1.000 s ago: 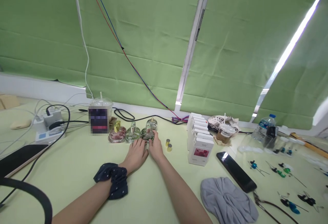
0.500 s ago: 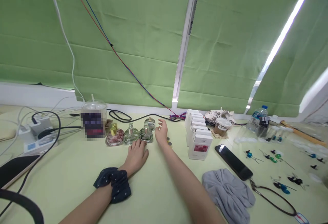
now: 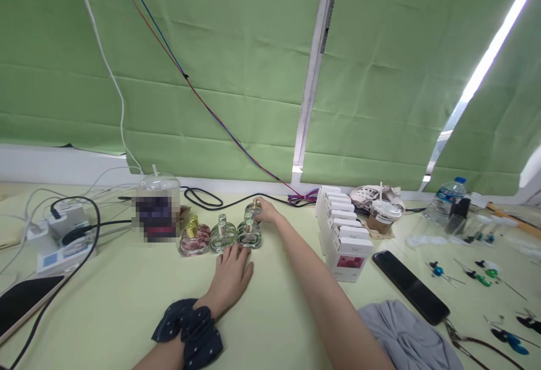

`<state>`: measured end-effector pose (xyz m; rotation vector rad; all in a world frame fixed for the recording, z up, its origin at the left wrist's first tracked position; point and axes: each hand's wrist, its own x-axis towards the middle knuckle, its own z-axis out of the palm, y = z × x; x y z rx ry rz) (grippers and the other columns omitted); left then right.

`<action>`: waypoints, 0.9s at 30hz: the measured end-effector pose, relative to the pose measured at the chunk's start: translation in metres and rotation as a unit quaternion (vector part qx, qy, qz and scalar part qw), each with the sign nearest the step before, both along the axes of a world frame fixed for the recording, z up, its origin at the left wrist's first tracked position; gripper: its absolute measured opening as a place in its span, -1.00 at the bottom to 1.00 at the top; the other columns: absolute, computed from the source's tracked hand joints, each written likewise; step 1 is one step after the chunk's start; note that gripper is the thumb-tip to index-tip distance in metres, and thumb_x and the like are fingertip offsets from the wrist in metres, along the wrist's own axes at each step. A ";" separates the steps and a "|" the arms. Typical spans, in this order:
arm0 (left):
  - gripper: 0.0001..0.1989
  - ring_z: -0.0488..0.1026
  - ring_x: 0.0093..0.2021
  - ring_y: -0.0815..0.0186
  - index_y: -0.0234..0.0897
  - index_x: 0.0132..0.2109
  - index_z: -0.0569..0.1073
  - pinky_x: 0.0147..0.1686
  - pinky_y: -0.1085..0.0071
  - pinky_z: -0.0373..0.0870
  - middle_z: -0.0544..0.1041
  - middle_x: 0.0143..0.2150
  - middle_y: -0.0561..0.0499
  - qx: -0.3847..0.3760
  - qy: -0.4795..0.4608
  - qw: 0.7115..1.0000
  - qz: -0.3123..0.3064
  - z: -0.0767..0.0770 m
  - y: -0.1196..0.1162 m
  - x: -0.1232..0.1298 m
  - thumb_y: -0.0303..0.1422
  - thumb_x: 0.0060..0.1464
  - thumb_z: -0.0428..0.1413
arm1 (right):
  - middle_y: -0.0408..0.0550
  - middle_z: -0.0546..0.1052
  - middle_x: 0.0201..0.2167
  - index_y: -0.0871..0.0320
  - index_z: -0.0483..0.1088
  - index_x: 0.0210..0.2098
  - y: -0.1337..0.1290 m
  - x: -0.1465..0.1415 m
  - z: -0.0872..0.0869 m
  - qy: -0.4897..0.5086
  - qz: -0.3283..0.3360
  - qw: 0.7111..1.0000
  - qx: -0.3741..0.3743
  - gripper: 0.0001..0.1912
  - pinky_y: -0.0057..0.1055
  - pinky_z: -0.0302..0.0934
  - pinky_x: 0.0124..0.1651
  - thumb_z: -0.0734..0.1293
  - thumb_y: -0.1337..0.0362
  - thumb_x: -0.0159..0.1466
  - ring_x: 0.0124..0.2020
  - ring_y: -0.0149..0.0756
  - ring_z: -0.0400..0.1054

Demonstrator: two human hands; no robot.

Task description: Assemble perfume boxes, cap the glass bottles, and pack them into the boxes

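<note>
Perfume bottles stand in a cluster on the pale table. Pink bottles with gold caps (image 3: 195,239) are at the left, a green bottle (image 3: 222,236) is in the middle, and a dark green bottle (image 3: 249,236) is at the right. Behind the dark green one is another glass perfume bottle (image 3: 253,208), with my right hand (image 3: 267,212) closed around its right side; some of those fingers are hidden. My left hand (image 3: 231,274), a dark dotted scrunchie (image 3: 190,330) at its wrist, lies flat with fingertips at the fronts of the green bottles.
White boxes (image 3: 349,257) stand in a row right of my right arm, beside a black phone (image 3: 409,285) and grey cloth (image 3: 406,336). A drink cup (image 3: 382,215) is behind. Chargers and cables (image 3: 63,226) crowd the left; small blue and green parts (image 3: 482,277) lie far right.
My right hand has moved from raised beside the rear bottle onto it, fingers closing in. My left hand stays flat by the front bottles. The view has shifted slightly.
</note>
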<state>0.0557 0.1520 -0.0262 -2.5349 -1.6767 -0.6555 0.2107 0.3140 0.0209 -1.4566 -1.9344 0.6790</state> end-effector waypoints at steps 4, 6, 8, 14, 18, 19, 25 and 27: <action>-0.72 0.27 0.03 0.02 -0.24 -0.03 0.41 -0.06 0.10 0.24 0.40 0.00 -0.15 -0.001 -0.010 1.000 -0.002 0.000 0.000 -0.002 -0.31 0.18 -0.08 | -0.11 0.48 -0.17 0.07 0.30 -0.12 0.001 0.002 0.003 -0.041 0.007 0.999 -0.023 -0.35 -0.31 0.22 -0.10 0.52 0.40 -0.21 -0.12 -0.17 0.37; -0.72 0.27 0.03 0.02 -0.24 -0.03 0.41 -0.06 0.10 0.24 0.40 -0.01 -0.15 -0.003 -0.009 1.000 -0.001 0.001 -0.001 -0.002 -0.31 0.18 -0.08 | -0.09 0.47 -0.17 0.08 0.29 -0.13 0.001 0.007 0.005 -0.055 0.002 0.998 -0.030 -0.35 -0.29 0.22 -0.11 0.53 0.37 -0.21 -0.11 -0.15 0.37; -0.71 0.27 0.03 0.02 -0.24 -0.03 0.41 -0.05 0.10 0.24 0.40 -0.01 -0.15 -0.008 -0.007 1.000 -0.003 0.002 -0.001 -0.002 -0.31 0.18 -0.09 | -0.08 0.47 -0.16 0.09 0.28 -0.13 -0.002 0.014 0.005 -0.063 -0.008 0.997 -0.034 -0.35 -0.29 0.22 -0.11 0.53 0.36 -0.21 -0.10 -0.14 0.36; -0.68 0.26 0.00 0.03 -0.28 -0.01 0.39 -0.06 0.10 0.23 0.39 -0.01 -0.17 -0.014 0.002 1.000 -0.003 0.005 -0.001 0.000 -0.29 0.20 -0.13 | -0.04 0.45 -0.14 0.09 0.27 -0.15 -0.017 0.042 0.004 -0.067 -0.034 0.997 -0.034 -0.39 -0.28 0.22 -0.09 0.52 0.37 -0.18 -0.08 -0.14 0.35; -0.68 0.27 0.00 0.03 -0.28 -0.01 0.39 -0.07 0.11 0.22 0.39 -0.01 -0.18 -0.011 0.005 1.000 -0.004 0.007 -0.001 0.000 -0.29 0.19 -0.12 | -0.05 0.46 -0.19 0.09 0.28 -0.15 -0.033 0.054 0.006 -0.069 -0.038 0.996 -0.040 -0.38 -0.27 0.23 -0.10 0.54 0.35 -0.18 -0.12 -0.13 0.37; -0.68 0.27 0.01 0.02 -0.28 -0.01 0.39 -0.07 0.11 0.22 0.39 -0.01 -0.18 -0.011 0.006 1.000 -0.003 0.007 -0.001 0.000 -0.29 0.19 -0.12 | -0.05 0.46 -0.20 0.09 0.28 -0.15 -0.037 0.056 0.007 -0.069 -0.037 0.996 -0.040 -0.38 -0.27 0.23 -0.10 0.54 0.36 -0.18 -0.12 -0.13 0.37; -0.67 0.26 0.01 0.02 -0.30 -0.01 0.40 -0.06 0.11 0.21 0.39 -0.01 -0.20 -0.006 0.017 1.000 0.003 0.009 -0.001 0.003 -0.30 0.19 -0.13 | -0.06 0.47 -0.20 0.11 0.30 -0.14 -0.061 0.064 0.011 -0.064 -0.030 0.997 -0.039 -0.37 -0.31 0.23 -0.10 0.53 0.41 -0.19 -0.13 -0.15 0.37; -0.67 0.26 0.01 0.02 -0.29 -0.01 0.40 -0.05 0.11 0.21 0.39 -0.01 -0.20 -0.007 0.016 1.000 0.002 0.010 -0.002 0.003 -0.30 0.19 -0.13 | -0.08 0.47 -0.21 0.11 0.32 -0.14 -0.067 0.066 0.011 -0.058 -0.025 0.997 -0.042 -0.37 -0.33 0.23 -0.11 0.53 0.43 -0.20 -0.14 -0.18 0.37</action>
